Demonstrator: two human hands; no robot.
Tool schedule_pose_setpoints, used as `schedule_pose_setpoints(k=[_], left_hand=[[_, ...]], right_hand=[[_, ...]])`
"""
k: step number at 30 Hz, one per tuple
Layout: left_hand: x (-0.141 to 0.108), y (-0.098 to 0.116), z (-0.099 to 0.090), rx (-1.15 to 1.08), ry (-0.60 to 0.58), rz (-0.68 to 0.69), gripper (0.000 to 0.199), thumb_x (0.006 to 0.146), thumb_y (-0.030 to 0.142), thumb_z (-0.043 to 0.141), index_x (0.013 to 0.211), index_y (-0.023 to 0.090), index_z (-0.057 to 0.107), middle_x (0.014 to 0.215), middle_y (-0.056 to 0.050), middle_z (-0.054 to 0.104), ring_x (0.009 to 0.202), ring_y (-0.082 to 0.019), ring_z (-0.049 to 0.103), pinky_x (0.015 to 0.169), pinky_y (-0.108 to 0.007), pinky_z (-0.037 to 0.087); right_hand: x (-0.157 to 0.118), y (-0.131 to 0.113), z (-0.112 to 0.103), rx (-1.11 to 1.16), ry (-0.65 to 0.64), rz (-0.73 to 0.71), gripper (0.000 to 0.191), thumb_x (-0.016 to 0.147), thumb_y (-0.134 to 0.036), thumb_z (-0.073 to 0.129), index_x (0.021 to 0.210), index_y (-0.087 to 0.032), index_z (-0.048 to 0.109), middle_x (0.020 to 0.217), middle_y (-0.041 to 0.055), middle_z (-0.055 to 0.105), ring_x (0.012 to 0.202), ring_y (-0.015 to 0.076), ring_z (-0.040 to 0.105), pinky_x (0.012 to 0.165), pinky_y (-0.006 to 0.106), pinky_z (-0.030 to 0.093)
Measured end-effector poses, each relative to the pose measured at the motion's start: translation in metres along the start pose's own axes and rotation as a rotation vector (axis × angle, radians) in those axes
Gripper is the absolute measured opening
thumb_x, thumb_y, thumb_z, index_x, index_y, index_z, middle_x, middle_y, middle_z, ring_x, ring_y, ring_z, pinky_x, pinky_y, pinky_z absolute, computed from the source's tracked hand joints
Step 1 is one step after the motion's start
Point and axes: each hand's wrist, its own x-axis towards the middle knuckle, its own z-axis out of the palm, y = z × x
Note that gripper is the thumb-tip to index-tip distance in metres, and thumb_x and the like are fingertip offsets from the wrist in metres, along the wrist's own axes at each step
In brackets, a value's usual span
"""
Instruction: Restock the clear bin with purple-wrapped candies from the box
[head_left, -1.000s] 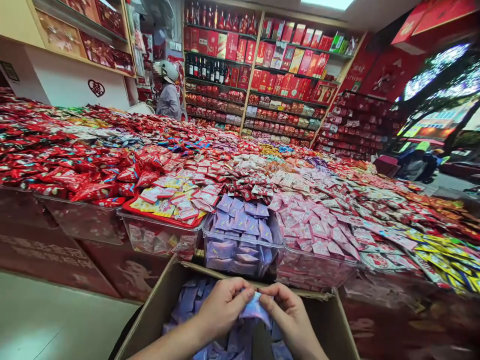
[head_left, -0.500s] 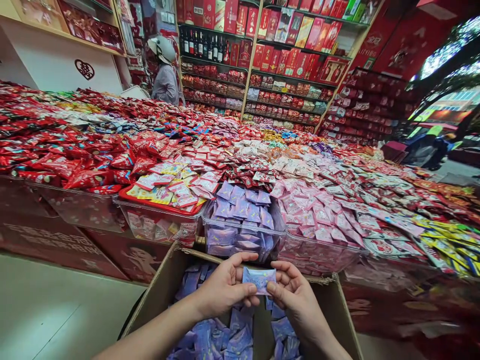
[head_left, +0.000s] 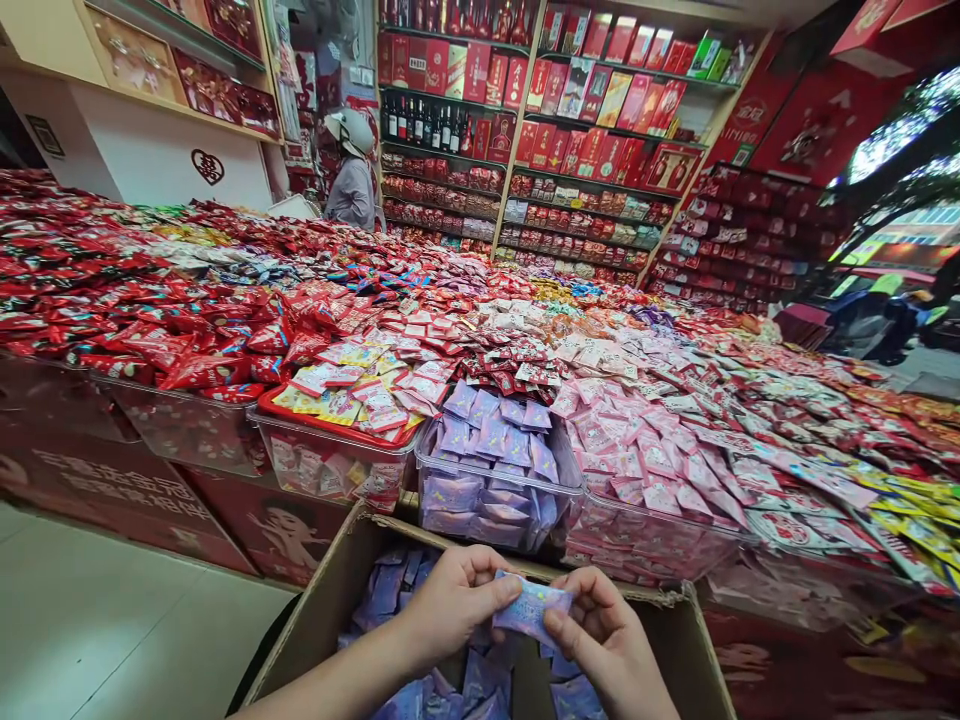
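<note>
A small purple-blue candy packet [head_left: 532,608] is stretched between both hands above an open cardboard box [head_left: 330,590]. My left hand [head_left: 461,600] pinches its left end, thumb on top. At the other end, my right hand [head_left: 600,625] grips it between thumb and fingers. More purple packets [head_left: 420,690] lie loose in the box beneath, partly covered by my hands and forearms. Just beyond the box stands a clear plastic bin [head_left: 499,480] filled with the same kind of purple packets, laid in rows.
Pink packets [head_left: 637,450] fill the bin to the right; a red-rimmed bin [head_left: 337,425] of yellow and white packets stands left. Red packets [head_left: 210,350] heap farther left. Shelves [head_left: 517,140] with boxes and bottles rise behind. A person in a helmet [head_left: 352,170] stands at the back.
The view has tilted up, so the hands and bins sit lower. The packet now tilts down to the right, and the left thumb has moved up onto its upper left corner.
</note>
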Motion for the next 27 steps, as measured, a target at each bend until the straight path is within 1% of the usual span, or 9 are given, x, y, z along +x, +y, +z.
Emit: schedule_pose_setpoints(k=[2,4,6,8,13,16,19,24,27], left_hand=[[0.0,0.002,-0.002,0.023,-0.011,-0.025,0.036,0.064,0.044,0.062,0.075,0.011,0.055,0.053,0.003,0.054,0.042,-0.007,0.047,0.04,-0.019,0.037],[-0.001,0.005,-0.004,0.048,-0.044,-0.05,0.036,0.066,0.045,0.059,0.075,0.01,0.056,0.053,0.003,0.054,0.041,-0.007,0.046,0.039,-0.018,0.036],[-0.002,0.007,-0.004,0.038,-0.065,-0.053,0.036,0.065,0.044,0.06,0.076,0.01,0.058,0.054,0.003,0.053,0.04,-0.005,0.043,0.038,-0.017,0.034],[-0.004,0.009,-0.002,-0.015,-0.056,-0.053,0.036,0.063,0.042,0.062,0.079,0.009,0.059,0.055,0.003,0.052,0.04,-0.004,0.04,0.037,-0.015,0.033],[-0.005,0.012,-0.001,-0.174,-0.113,-0.076,0.039,0.073,0.047,0.048,0.093,0.014,0.048,0.056,0.0,0.059,0.04,-0.01,0.052,0.035,-0.016,0.032],[-0.004,0.012,-0.002,-0.157,-0.141,-0.063,0.039,0.074,0.049,0.045,0.091,0.014,0.043,0.062,-0.006,0.064,0.044,-0.012,0.057,0.036,-0.016,0.029],[-0.002,0.008,-0.002,-0.113,-0.133,-0.063,0.042,0.068,0.049,0.052,0.088,0.014,0.044,0.062,-0.005,0.064,0.043,-0.011,0.056,0.037,-0.017,0.027],[0.002,-0.002,-0.002,-0.033,-0.131,-0.085,0.039,0.063,0.047,0.055,0.083,0.015,0.045,0.059,-0.001,0.06,0.04,-0.009,0.05,0.038,-0.017,0.028],[0.003,-0.005,-0.003,0.036,-0.112,-0.089,0.033,0.063,0.04,0.056,0.081,0.015,0.047,0.059,-0.001,0.059,0.041,-0.009,0.048,0.04,-0.018,0.029]], right_hand=[[0.001,-0.002,-0.006,-0.306,-0.061,-0.28,0.041,0.065,-0.027,0.066,0.102,-0.023,0.048,0.107,0.01,0.053,0.079,0.0177,0.057,0.063,0.025,0.048],[0.004,-0.007,-0.011,-0.621,-0.193,-0.597,0.061,0.06,-0.025,0.069,0.116,-0.023,0.043,0.123,0.0138,0.045,0.098,0.0252,0.052,0.077,0.033,0.047],[0.007,-0.017,-0.013,-0.83,-0.292,-0.836,0.058,0.064,-0.022,0.067,0.118,-0.023,0.044,0.113,0.0121,0.055,0.1,0.0256,0.052,0.081,0.034,0.046],[0.01,-0.028,-0.013,-0.927,-0.327,-0.951,0.049,0.072,-0.017,0.059,0.119,-0.024,0.044,0.098,0.0089,0.065,0.09,0.0221,0.058,0.074,0.031,0.049],[0.024,-0.063,-0.017,-0.959,-0.353,-0.971,0.041,0.073,-0.014,0.055,0.112,-0.027,0.047,0.089,0.0046,0.068,0.075,0.0179,0.062,0.064,0.026,0.05],[0.049,-0.086,-0.014,-0.979,-0.231,-0.961,0.028,0.071,-0.01,0.054,0.094,-0.025,0.051,0.088,0.0051,0.064,0.079,0.016,0.059,0.066,0.026,0.047],[0.086,-0.104,0.007,-1.063,-0.131,-0.894,0.009,0.076,-0.013,0.048,0.083,-0.02,0.049,0.08,0.0063,0.058,0.076,0.0159,0.054,0.066,0.027,0.043],[0.151,-0.102,0.058,-1.404,-0.302,-0.74,0.006,0.078,-0.017,0.044,0.072,-0.017,0.047,0.072,0.0038,0.052,0.065,0.0141,0.048,0.057,0.024,0.035],[0.171,-0.09,0.074,-1.545,-0.393,-0.717,0.004,0.076,-0.015,0.044,0.075,-0.016,0.048,0.075,0.0045,0.055,0.066,0.014,0.05,0.056,0.023,0.033]])
